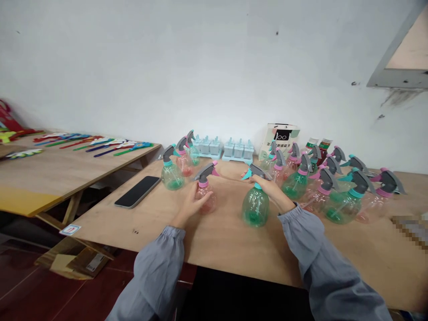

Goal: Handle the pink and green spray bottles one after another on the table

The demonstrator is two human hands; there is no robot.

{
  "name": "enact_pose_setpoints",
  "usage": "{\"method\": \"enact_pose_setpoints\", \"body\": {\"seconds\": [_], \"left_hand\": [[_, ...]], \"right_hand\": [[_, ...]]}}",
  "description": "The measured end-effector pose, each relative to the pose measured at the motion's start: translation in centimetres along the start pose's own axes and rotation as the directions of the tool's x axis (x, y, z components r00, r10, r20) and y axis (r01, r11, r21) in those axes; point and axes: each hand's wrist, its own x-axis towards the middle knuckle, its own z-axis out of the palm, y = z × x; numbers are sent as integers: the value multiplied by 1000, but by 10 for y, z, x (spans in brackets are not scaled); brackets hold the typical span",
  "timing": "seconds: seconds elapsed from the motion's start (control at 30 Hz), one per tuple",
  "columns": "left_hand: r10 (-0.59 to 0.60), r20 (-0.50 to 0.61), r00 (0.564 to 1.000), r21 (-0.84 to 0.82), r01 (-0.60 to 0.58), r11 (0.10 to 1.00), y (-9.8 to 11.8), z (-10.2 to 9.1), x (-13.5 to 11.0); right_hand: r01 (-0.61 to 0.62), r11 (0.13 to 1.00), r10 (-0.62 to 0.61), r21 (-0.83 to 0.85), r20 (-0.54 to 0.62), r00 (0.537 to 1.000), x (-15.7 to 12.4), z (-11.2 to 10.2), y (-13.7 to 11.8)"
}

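My left hand (194,203) is wrapped around the body of a pink spray bottle (210,200) with a grey and pink trigger head, upright at the middle of the table. To its right, my right hand (264,183) grips the grey and turquoise head of a green spray bottle (254,207). Both bottles are see-through and round. On the left stand a few more, among them a green spray bottle (172,175) and a pink spray bottle (184,164). Several green and pink spray bottles crowd the right side, such as a green one (344,207).
A phone (137,191) lies at the table's left. Light blue popsicle molds (238,151) and a printed box (279,138) stand along the wall. A second table (76,171) at the left bears colourful hand-shaped sticks (107,145). Below is a cardboard box (83,261).
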Motion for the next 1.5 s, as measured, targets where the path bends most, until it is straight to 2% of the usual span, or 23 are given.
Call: {"method": "enact_pose_setpoints", "body": {"seconds": [0.07,0.13,0.23,0.3,0.4,0.63,0.8,0.9,1.0,1.03,1.1,1.13,1.17,1.2,1.23,1.27,1.3,1.33,1.37,1.4,1.43,1.5], "left_hand": [[-6,2,1000,-3,6,1000,-1,0,0],[-20,4,1000,-1,20,1000,-2,1,-1],[-41,5,999,-3,41,999,-3,1,-2],[-40,1,999,-2,40,999,-2,2,-2],[-30,-5,1000,4,30,1000,1,2,-1],[-32,-4,999,-15,32,999,4,0,0],[-84,22,996,-32,84,996,3,1,-1],[-82,20,996,-39,82,996,3,2,-1],[-85,40,996,-51,87,995,0,2,-2],[-88,55,995,-59,91,994,-2,3,-3],[-88,101,991,-85,96,992,-5,3,-6],[-84,136,987,-100,98,990,-6,4,-8],[-78,180,980,-111,99,989,-7,4,-10],[-71,228,971,-114,99,989,-6,5,-12],[-61,277,959,-111,95,989,-5,6,-13],[-44,318,947,-106,82,991,-3,7,-15],[-20,348,937,-102,59,993,0,8,-15],[9,366,931,-95,27,995,3,10,-16],[39,373,927,-81,-10,997,6,11,-16],[67,370,927,-55,-50,997,9,14,-15],[92,365,926,-15,-93,996,11,16,-15],[143,350,926,87,-185,979,12,22,-14]], "right_hand": [[46,997,-50,-60,-67,997,-4,-11,1],[78,988,-102,-132,-186,977,-9,-25,3],[102,950,-213,-295,-377,901,-16,-49,9],[88,914,-274,-397,-442,854,-20,-62,13],[79,880,-326,-469,-473,818,-23,-73,20],[81,880,-345,-468,-513,786,-19,-77,32],[196,854,-466,-483,-540,701,-15,-77,41],[275,790,-583,-548,-532,614,-16,-82,48],[314,673,-720,-670,-496,486,-19,-89,53],[347,622,-771,-702,-473,425,-21,-90,52],[461,480,-877,-746,-404,259,-26,-85,47],[524,405,-913,-750,-359,192,-29,-78,43],[578,348,-936,-738,-311,166,-33,-67,39],[619,327,-945,-714,-263,195,-36,-53,34],[639,373,-925,-673,-214,315,-40,-37,29],[627,473,-858,-619,-163,487,-43,-18,25],[569,599,-738,-563,-114,665,-44,0,21],[497,705,-607,-505,-68,792,-44,18,18],[416,789,-479,-452,-30,877,-43,34,17],[338,849,-368,-406,3,930,-40,48,16],[275,891,-286,-360,24,958,-36,59,16],[209,940,-205,-270,45,978,-26,73,17]]}}
